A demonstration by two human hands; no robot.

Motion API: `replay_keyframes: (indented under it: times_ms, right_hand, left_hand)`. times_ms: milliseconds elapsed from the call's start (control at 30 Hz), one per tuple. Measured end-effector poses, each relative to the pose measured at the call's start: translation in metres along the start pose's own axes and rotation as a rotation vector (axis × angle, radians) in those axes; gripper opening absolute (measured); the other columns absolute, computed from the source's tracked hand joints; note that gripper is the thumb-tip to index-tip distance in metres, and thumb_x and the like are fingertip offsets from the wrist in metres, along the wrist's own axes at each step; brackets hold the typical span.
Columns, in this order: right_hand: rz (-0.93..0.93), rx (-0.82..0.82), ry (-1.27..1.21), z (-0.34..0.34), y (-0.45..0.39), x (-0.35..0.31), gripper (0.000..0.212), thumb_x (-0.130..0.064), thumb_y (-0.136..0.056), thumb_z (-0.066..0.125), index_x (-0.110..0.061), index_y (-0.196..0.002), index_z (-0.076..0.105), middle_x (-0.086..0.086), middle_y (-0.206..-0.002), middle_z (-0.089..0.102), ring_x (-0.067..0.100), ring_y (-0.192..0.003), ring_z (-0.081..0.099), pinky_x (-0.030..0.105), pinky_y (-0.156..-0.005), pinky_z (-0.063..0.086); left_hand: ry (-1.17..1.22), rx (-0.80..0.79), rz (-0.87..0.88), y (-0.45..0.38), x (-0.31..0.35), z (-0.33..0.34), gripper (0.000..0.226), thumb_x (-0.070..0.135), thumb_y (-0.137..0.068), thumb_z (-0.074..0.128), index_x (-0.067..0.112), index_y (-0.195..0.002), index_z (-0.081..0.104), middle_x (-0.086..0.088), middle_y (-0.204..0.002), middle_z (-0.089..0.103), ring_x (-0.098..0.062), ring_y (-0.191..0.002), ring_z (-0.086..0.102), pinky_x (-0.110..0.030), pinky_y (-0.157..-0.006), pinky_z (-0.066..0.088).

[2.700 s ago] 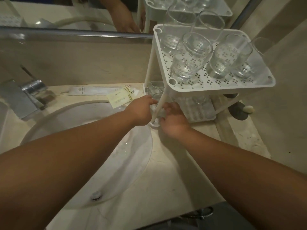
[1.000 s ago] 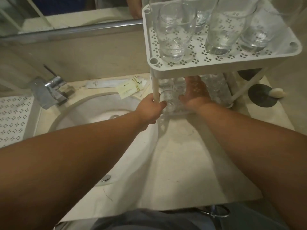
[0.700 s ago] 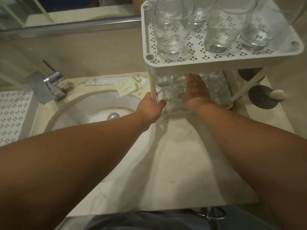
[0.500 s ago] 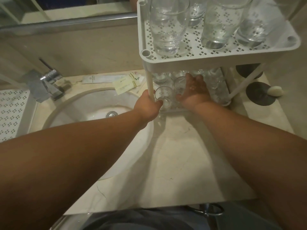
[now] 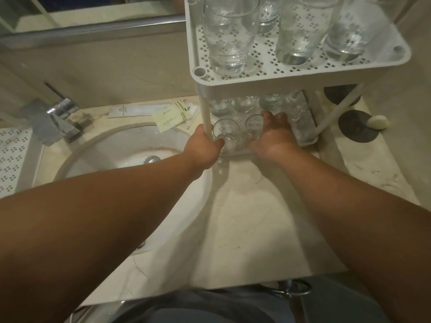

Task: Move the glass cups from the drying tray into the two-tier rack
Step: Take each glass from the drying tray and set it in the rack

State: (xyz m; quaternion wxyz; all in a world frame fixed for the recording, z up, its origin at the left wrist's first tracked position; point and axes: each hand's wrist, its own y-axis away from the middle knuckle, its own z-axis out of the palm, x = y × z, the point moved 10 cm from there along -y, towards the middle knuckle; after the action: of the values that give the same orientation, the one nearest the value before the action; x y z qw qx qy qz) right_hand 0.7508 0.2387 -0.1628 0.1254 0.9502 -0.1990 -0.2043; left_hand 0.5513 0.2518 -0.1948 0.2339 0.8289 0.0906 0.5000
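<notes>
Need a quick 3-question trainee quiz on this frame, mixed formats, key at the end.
1. True or false: the left hand grips the front-left post of the two-tier rack.
2. Multiple choice: the right hand is at which spot? A) the top tier B) the lower tier C) the sink
3. Fill in: the tall glasses on the top tier stand ____ (upright / on their sides).

Key: 1 true; 2 B; 3 upright.
</notes>
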Motion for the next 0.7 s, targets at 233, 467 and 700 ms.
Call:
replay_keyframes:
  times_ms: [233, 467, 700]
  right_hand:
    - [-0.014, 0.022, -0.046, 0.001, 0.003, 0.003, 0.079, -0.036, -0.086, 0.07, -0.026, -0.15, 0.024, 0.013, -0.141, 0.026, 0.032, -0.133, 0.036, 0.036, -0.102, 0.042]
    - [-0.021, 0.004, -0.058, 0.005, 0.008, 0.001, 0.084, -0.036, -0.088, 0.066, -0.026, -0.154, 0.016, 0.01, -0.148, 0.02, 0.03, -0.138, 0.029, 0.034, -0.106, 0.036]
    - [0.037, 0.196, -0.09, -0.029, -0.006, 0.022, 0.063, -0.062, -0.092, 0.034, -0.028, -0.145, 0.034, 0.007, -0.153, 0.019, 0.03, -0.138, 0.035, 0.036, -0.105, 0.035]
  left_hand:
    - [0.002, -0.017, 0.002, 0.001, 0.0, 0.0, 0.045, 0.032, -0.095, 0.059, 0.029, -0.136, 0.04, -0.005, -0.115, 0.061, -0.029, -0.103, 0.064, -0.035, -0.072, 0.052]
    - [0.01, -0.028, 0.005, 0.005, 0.0, -0.001, 0.048, 0.03, -0.097, 0.057, 0.027, -0.14, 0.039, -0.003, -0.113, 0.062, -0.027, -0.099, 0.065, -0.035, -0.072, 0.055]
    - [0.059, -0.054, -0.012, 0.01, 0.004, -0.001, 0.035, 0.027, -0.096, 0.059, 0.032, -0.126, 0.041, -0.006, -0.109, 0.062, -0.024, -0.086, 0.063, -0.036, -0.069, 0.053]
